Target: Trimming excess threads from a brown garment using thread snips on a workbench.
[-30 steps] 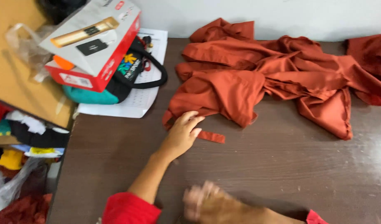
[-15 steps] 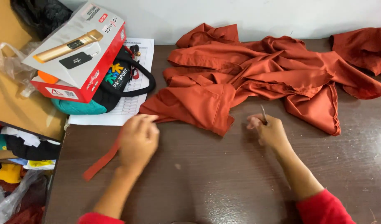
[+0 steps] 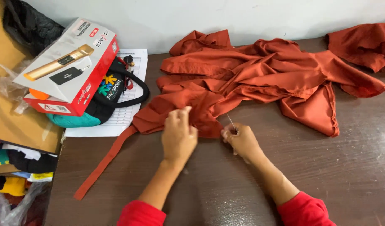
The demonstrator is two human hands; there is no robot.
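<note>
A rust-orange garment (image 3: pixel 259 79) lies crumpled across the dark wooden table (image 3: pixel 347 167). My left hand (image 3: pixel 178 136) pinches its near edge, where a long orange fabric strip (image 3: pixel 104 161) trails off toward the table's left front. My right hand (image 3: pixel 239 140) sits just right of that edge with its fingers closed on a thin sewing needle (image 3: pixel 231 122) that points up and away. The two hands are a palm's width apart. Both sleeves are red.
A red and white box (image 3: pixel 69 67) rests on a black and teal bag (image 3: pixel 102 102) over a printed sheet (image 3: pixel 125 113) at the left. Another orange cloth (image 3: pixel 364 44) lies at the back right. Folded clothes (image 3: pixel 16 165) are stacked below the table's left edge.
My left hand moved right from the strip onto the garment's edge. My right hand, with the needle, shifted left toward it. The camera moved closer.
</note>
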